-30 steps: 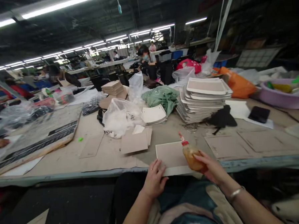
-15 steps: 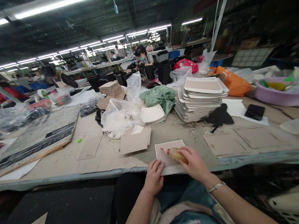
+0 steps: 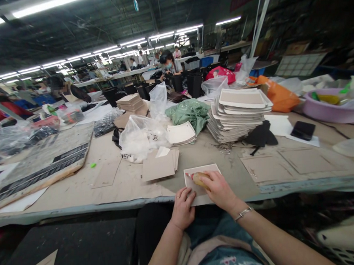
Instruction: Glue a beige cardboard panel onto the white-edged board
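My right hand (image 3: pixel 218 190) is wrapped round a small amber glue bottle (image 3: pixel 197 179) with a red nozzle. The bottle is tipped over to the left, its nozzle down on a small grey card (image 3: pixel 202 169) at the table's near edge. My left hand (image 3: pixel 183 207) rests on the card's near left corner, fingers curled and pressing it against the table. A ring shows on one finger. A bracelet circles my right wrist.
A tall stack of grey boards (image 3: pixel 238 113) stands behind the card, with a black cloth (image 3: pixel 262 135) and a phone (image 3: pixel 303 130) to its right. Loose cardboard pieces (image 3: pixel 159 167), plastic bags (image 3: pixel 140 136) and a purple basin (image 3: pixel 330 110) crowd the table. Other workers sit far behind.
My right hand tipped the upright bottle over and brought it down and left onto the card. My left hand stayed on the card's corner.
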Demonstrator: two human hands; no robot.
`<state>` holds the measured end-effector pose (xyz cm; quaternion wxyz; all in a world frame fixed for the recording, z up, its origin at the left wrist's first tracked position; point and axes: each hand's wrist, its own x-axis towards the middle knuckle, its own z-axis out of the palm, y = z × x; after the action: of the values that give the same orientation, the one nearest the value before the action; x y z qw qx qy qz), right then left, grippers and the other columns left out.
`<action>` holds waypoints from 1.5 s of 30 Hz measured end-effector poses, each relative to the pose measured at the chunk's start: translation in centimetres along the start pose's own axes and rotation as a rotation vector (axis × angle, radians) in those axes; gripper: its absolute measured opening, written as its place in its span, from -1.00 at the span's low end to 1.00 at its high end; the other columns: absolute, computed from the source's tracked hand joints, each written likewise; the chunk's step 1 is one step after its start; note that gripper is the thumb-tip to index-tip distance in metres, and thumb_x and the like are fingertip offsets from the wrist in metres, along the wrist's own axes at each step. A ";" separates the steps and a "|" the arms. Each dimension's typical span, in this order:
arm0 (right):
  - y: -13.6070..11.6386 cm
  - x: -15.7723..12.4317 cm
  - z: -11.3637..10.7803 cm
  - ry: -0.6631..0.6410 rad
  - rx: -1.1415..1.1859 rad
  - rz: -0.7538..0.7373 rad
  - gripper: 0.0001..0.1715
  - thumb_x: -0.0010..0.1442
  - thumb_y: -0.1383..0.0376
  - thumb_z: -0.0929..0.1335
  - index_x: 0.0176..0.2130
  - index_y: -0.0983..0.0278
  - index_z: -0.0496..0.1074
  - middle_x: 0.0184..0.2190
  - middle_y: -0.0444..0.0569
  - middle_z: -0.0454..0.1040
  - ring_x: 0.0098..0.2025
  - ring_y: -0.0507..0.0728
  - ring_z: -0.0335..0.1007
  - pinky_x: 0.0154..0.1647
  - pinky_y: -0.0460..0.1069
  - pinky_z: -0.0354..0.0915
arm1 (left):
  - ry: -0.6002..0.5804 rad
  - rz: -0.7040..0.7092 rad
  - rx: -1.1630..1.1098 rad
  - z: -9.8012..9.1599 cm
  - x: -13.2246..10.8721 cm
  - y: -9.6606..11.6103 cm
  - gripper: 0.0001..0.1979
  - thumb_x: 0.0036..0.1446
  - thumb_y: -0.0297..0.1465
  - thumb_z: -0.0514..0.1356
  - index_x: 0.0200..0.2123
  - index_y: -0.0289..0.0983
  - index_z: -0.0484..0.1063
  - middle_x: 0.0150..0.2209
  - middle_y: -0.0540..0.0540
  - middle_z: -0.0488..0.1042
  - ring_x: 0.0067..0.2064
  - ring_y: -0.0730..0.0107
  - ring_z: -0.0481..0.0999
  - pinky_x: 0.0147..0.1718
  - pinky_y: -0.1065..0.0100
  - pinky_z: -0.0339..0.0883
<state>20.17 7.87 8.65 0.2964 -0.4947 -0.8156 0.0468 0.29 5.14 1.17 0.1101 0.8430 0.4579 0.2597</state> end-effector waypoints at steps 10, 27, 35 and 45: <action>2.0 -1.5 -2.1 0.026 -0.116 0.100 -0.64 0.07 0.50 0.26 -0.17 0.21 0.44 -0.12 0.02 0.34 -0.10 0.17 0.20 -0.04 0.06 0.17 | 0.004 -0.004 0.002 0.1 0.1 0.1 -0.44 -0.12 -0.59 0.09 0.03 -0.21 0.32 0.07 -0.17 0.26 0.15 0.10 0.16 0.10 -0.02 0.16; 5.7 -4.8 -3.9 0.129 -0.277 0.199 -0.76 0.08 0.41 0.27 -0.23 0.25 0.44 -0.15 0.11 0.30 -0.13 0.23 0.21 -0.12 0.09 0.23 | 0.029 0.009 0.006 0.2 0.1 0.1 -0.49 -0.09 -0.57 0.10 0.01 -0.22 0.33 0.07 -0.19 0.25 0.14 0.09 0.17 0.11 -0.01 0.15; 1.1 -2.0 -0.6 0.058 -0.098 0.163 -0.69 0.07 0.48 0.30 -0.16 0.23 0.40 -0.16 0.04 0.33 -0.11 0.18 0.21 -0.09 0.04 0.20 | 0.036 0.019 0.015 0.2 0.0 0.0 -0.46 -0.11 -0.57 0.10 0.02 -0.19 0.33 0.07 -0.19 0.26 0.14 0.07 0.19 0.09 -0.04 0.18; 2.2 -2.4 -0.9 0.095 -0.094 0.169 -0.71 0.09 0.46 0.29 -0.17 0.21 0.41 -0.16 0.06 0.32 -0.11 0.19 0.22 -0.09 0.07 0.23 | 0.039 0.021 0.021 0.3 0.0 -0.1 -0.47 -0.10 -0.56 0.10 0.02 -0.20 0.32 0.07 -0.19 0.25 0.14 0.07 0.18 0.09 -0.03 0.17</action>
<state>23.13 6.78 7.50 0.3061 -0.5767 -0.7574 0.0096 0.38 5.19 0.93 0.0894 0.8436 0.4541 0.2723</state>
